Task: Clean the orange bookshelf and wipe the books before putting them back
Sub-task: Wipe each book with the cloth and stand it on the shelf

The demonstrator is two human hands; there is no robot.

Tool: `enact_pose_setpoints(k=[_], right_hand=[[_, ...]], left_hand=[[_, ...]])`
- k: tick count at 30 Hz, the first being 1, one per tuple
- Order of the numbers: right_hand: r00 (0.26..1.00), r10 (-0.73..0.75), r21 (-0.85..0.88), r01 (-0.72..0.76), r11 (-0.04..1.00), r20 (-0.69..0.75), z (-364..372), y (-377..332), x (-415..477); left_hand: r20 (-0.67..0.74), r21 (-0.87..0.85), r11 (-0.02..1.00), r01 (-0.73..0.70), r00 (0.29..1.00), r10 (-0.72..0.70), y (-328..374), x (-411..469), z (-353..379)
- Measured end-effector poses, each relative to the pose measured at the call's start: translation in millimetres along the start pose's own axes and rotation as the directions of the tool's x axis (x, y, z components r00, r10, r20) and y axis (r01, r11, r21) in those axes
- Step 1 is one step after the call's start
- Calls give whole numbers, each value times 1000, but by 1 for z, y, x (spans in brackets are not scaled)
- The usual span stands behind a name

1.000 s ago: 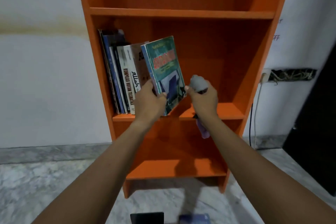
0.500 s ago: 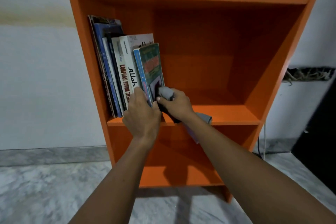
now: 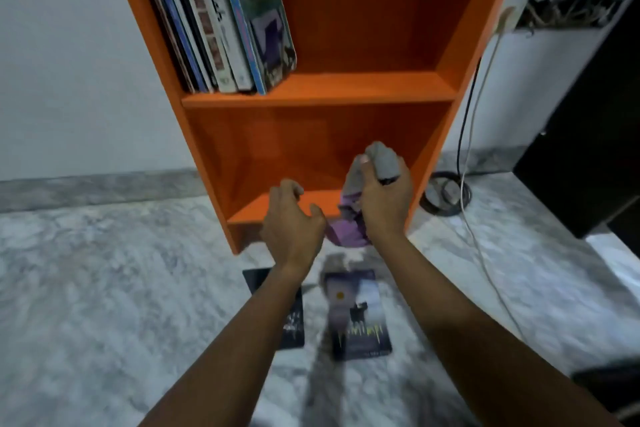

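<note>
1. Your left hand [image 3: 294, 222], loose and empty, is over the floor [image 3: 104, 288]; the dark book [image 3: 296, 326] lies below it, toward you.
2. Your right hand [image 3: 384, 201] grips the cloth [image 3: 346, 234]; the purple book [image 3: 356, 315] lies beneath, long axis toward the bookshelf [image 3: 311, 94].

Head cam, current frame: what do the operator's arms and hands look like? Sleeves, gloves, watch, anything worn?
Nothing worn that shows. The left forearm and right forearm are bare down to the bottom edge of the frame, with no sleeve or cuff in view. The left hand and right hand are ungloved, with no watch or band at either wrist. No ring stands out, though the frame is blurred.
</note>
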State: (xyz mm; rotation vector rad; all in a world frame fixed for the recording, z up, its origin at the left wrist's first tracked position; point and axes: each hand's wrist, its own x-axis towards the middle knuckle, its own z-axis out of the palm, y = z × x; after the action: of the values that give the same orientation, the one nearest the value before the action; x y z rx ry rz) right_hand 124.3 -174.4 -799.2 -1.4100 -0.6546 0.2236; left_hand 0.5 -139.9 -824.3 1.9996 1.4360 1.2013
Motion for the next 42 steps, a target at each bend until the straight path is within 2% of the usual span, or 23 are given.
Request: enact_pose_setpoints(k=[2, 3, 5, 8, 10, 11, 13, 15, 17, 19, 22, 25, 26, 30, 34, 36, 38, 40, 42], right_hand=[[962, 272, -72, -272, 960, -9, -23, 49, -20], [910, 413, -95, -414, 905, -36, -35, 73, -28], [793, 605, -71, -609, 790, -65, -56, 112, -41], [666, 744, -182, -740, 648, -61, -82, 175, -61], [638, 764, -294, -751, 591, -97, -93, 201, -76], [650, 755, -356, -727, 587, -83, -98, 206, -83], [673, 739, -468, -660, 588, -19, -104, 208, -102], [728, 685, -546, -565, 618, 21, -110, 217, -120], [750, 660, -665, -474, 577, 38, -110, 227, -133], [753, 653, -725, -407, 556, 78, -108, 237, -139], [718, 689, -680, -456, 574, 100, -110, 229, -136], [705, 704, -613, -519, 596, 87, -111, 213, -131], [726, 678, -578, -505, 641, 117, -109, 209, -132], [803, 501, -462, -329, 824, 323, -92, 180, -146], [804, 273, -422, -30, 906, 528, -71, 145, -135], [847, 216, -400, -4, 917, 486, -61, 136, -116], [906, 180, -398, -14, 917, 384, -54, 124, -93], [946, 223, -441, -99, 892, 237, -55, 108, -74], [928, 358, -436, -280, 855, 104, -62, 99, -59]], left_hand=[[170, 40, 998, 42, 984, -48, -27, -47, 26], [259, 68, 995, 78, 961, -94, -41, -68, 38], [437, 130, 976, 178, 873, -217, -66, -100, 58], [608, 213, 927, 310, 700, -374, -98, -145, 86], [637, 260, 870, 420, 602, -481, -115, -167, 97], [631, 281, 835, 473, 564, -532, -119, -175, 101], [603, 291, 794, 533, 543, -585, -120, -185, 107], [576, 289, 750, 594, 518, -632, -114, -188, 116], [531, 306, 652, 693, 444, -721, -109, -184, 122], [548, 284, 569, 771, 356, -757, -114, -178, 129], [680, 114, 481, 869, 284, -676, -126, -178, 140], [771, -33, 433, 901, 299, -562, -121, -175, 136], [795, -76, 425, 902, 312, -520, -117, -171, 131], [852, -194, 397, 897, 355, -384, -106, -145, 101], [903, -242, 437, 867, 366, -226, -87, -114, 53], [929, -252, 449, 857, 345, -137, -77, -102, 32], [943, -256, 495, 830, 328, -62, -62, -93, 10], [952, -262, 518, 814, 307, -1, -48, -87, -5], [951, -288, 494, 820, 305, 47, -38, -83, -21]])
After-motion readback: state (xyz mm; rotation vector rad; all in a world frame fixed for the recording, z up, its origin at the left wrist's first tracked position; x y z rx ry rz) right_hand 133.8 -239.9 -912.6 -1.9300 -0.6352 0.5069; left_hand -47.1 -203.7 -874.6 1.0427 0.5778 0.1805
